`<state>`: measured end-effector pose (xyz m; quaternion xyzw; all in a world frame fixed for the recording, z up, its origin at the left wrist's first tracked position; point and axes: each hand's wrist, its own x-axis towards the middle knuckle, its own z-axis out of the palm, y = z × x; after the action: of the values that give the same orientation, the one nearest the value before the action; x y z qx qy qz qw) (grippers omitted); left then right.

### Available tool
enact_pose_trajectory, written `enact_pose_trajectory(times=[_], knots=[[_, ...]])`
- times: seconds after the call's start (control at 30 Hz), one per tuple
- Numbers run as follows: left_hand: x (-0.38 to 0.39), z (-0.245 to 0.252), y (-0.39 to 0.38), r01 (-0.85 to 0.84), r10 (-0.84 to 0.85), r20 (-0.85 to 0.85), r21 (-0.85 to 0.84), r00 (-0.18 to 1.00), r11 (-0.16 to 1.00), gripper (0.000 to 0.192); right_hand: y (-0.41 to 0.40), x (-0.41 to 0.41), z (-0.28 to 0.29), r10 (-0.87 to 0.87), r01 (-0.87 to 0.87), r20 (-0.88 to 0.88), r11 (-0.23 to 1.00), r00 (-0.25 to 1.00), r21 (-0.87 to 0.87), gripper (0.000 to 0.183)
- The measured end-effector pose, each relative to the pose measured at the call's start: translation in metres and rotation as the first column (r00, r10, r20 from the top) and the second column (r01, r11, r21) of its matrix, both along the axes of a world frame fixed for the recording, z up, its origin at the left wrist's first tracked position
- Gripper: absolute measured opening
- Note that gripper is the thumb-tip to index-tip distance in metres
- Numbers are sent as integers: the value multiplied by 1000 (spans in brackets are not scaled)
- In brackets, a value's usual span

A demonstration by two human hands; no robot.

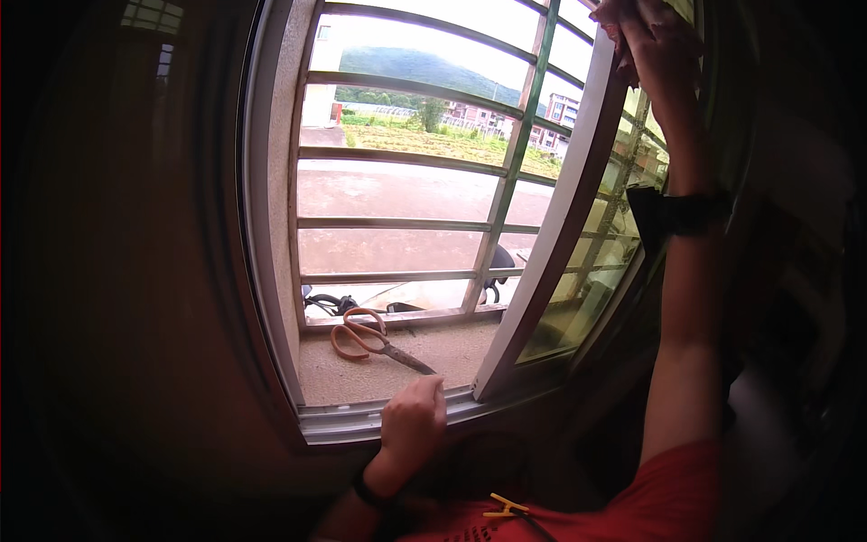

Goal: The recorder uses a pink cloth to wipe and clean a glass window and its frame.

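High at the upper right, my right hand (653, 51) presses a reddish cloth (616, 30) against the upper part of the sliding window sash (576, 183). My left hand (414, 414) rests, fingers curled, on the aluminium window track (345, 423) at the bottom of the opening; nothing shows in it. Just beyond it, scissors (386, 345) with orange-brown looped handles and dark blades lie on the rough outer sill (325, 383), tips towards my left hand. Metal window bars (406, 154) stand behind the scissors.
The sash's glass pane (582, 291) stands at the right. A frame post (261, 203) and a dark wall (135, 271) bound the left. Outside the bars are parts of a parked motorbike (335, 303) and a paved yard (399, 196). A yellow clip (504, 505) with a cable sits on my red shirt.
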<state>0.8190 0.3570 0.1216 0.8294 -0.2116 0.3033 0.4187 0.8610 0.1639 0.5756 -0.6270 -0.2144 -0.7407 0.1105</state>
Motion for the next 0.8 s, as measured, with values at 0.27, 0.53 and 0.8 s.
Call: enact_pose_trajectory(times=[0.27, 0.53, 0.8], knots=[[2, -6, 1, -10, 8, -94, -21, 996, 1000, 13, -35, -6, -169, -233, 167, -137, 911, 963, -377, 59], [6, 4, -6, 15, -16, -91, -18, 996, 1000, 14, -38, -56, -356, -586, 372, -305, 756, 750, -539, 46], [3, 8, -8, -25, 29, -159, 29, 987, 999, 14, -57, -52, -468, 492, -309, -828, 858, 270, 409, 13]])
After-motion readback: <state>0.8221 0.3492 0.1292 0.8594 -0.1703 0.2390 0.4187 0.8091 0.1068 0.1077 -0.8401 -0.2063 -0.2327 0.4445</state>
